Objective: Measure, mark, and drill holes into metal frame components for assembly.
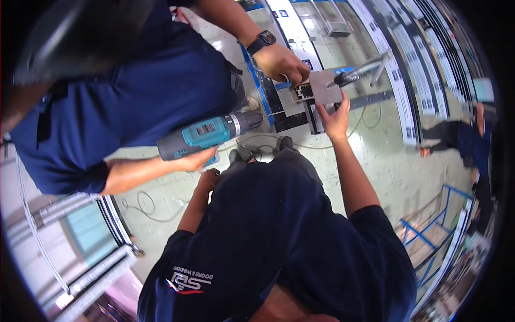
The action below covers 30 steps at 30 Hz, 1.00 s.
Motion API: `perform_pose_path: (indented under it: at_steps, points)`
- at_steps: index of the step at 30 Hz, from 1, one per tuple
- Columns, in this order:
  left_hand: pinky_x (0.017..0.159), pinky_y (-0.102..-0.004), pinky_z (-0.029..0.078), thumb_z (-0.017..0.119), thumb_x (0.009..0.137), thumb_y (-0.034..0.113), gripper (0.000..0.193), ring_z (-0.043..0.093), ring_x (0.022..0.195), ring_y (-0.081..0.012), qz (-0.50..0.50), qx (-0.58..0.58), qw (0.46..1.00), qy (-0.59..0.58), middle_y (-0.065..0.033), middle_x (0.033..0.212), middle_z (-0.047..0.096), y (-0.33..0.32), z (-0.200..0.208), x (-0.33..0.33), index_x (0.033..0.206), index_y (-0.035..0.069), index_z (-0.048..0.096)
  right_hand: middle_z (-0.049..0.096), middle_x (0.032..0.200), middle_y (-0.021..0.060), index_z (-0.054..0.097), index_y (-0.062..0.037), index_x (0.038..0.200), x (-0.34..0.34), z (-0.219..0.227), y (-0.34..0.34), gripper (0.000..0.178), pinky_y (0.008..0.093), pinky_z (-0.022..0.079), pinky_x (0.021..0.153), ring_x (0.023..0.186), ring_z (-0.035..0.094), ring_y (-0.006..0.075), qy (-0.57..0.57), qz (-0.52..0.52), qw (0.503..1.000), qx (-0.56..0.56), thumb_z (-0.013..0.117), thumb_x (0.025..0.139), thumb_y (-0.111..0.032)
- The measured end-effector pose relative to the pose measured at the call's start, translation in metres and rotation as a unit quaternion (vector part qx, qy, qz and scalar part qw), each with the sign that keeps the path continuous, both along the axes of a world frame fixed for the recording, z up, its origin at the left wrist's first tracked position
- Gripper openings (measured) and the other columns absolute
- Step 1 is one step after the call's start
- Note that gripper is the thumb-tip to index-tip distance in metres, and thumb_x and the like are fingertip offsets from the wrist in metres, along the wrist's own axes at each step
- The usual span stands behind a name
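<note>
My right hand (pixel 337 119) grips the near edge of a flat greyish square plate (pixel 323 81), thumb and fingers spread along it. The plate lies against the end of a profile (pixel 304 92) with a slotted, hollow cross-section. A metal clamp with long handles (pixel 354 75) sits on the plate's right side. My left hand (pixel 211 178) hangs low beside my thigh, its fingers mostly hidden. At the profile's left side a co-worker's hand (pixel 284 63) with a black watch touches the slotted end. The co-worker's other hand (pixel 196 160) holds a teal and black cordless drill (pixel 206 134) pointing right.
The co-worker (pixel 145 86) in dark blue stands close on my left. Long wrapped profiles (pixel 386 64) lie at the far right. A blue metal frame (pixel 429 231) and another person (pixel 475 139) are to the right. A cable (pixel 316 146) runs across the floor.
</note>
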<state>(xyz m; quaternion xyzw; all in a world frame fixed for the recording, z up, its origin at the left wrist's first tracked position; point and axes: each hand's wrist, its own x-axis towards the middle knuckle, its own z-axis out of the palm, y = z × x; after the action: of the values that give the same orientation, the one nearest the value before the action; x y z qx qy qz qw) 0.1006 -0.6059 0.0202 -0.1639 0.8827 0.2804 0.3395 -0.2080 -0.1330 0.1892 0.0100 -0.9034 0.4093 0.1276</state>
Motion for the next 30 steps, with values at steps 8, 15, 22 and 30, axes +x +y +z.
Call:
perform_pose_path:
  at_steps: [8, 15, 22, 30]
  points:
    - [0.101, -0.049, 0.058, 0.07, 0.093, 0.024, 0.036, 0.074, 0.115, -0.0418, -0.133, 0.001, 0.991, 0.03, -0.0268, 0.116, 0.078, -0.124, 0.005, 0.001, 0.119, 0.001, 0.078, 0.049, 0.153, 0.028, 0.045, 0.0024, 0.157, 0.051, -0.003, -0.029, 0.105, 0.0504, 0.04, 0.122, 0.143, 0.049, 0.0455, 0.071, -0.218, 0.973, 0.019, 0.095, 0.08, -0.049]
    - [0.106, -0.051, 0.055, 0.068, 0.098, 0.041, 0.044, 0.073, 0.117, -0.04, -0.209, -0.042, 0.976, -0.044, -0.0237, 0.12, 0.079, -0.18, -0.019, 0.014, 0.118, 0.005, 0.082, 0.05, 0.153, 0.0282, 0.049, 0.0015, 0.154, 0.201, -0.052, -0.062, 0.085, 0.0502, 0.037, 0.125, 0.146, 0.046, 0.0443, -0.008, -0.294, 0.956, 0.002, 0.088, 0.091, -0.041]
    - [0.084, -0.0562, 0.053, 0.06, 0.106, 0.039, 0.039, 0.072, 0.097, -0.047, -0.277, 0.046, 0.959, 0.048, -0.0283, 0.096, 0.075, -0.19, -0.058, -0.012, 0.106, 0.005, 0.079, 0.052, 0.15, 0.0255, 0.054, -0.0044, 0.15, 0.339, -0.094, -0.062, 0.07, 0.0495, 0.04, 0.123, 0.144, 0.049, 0.0435, -0.157, -0.337, 0.928, 0.026, 0.084, 0.095, -0.034]
    - [0.091, -0.0526, 0.056, 0.064, 0.103, 0.037, 0.035, 0.073, 0.104, -0.0454, -0.297, 0.103, 0.938, 0.144, -0.0251, 0.104, 0.078, -0.179, -0.052, -0.014, 0.11, 0.006, 0.08, 0.05, 0.151, 0.0229, 0.056, -0.0097, 0.149, 0.368, -0.106, -0.078, 0.068, 0.047, 0.043, 0.122, 0.143, 0.05, 0.0419, -0.263, -0.28, 0.919, 0.09, 0.086, 0.092, -0.033]
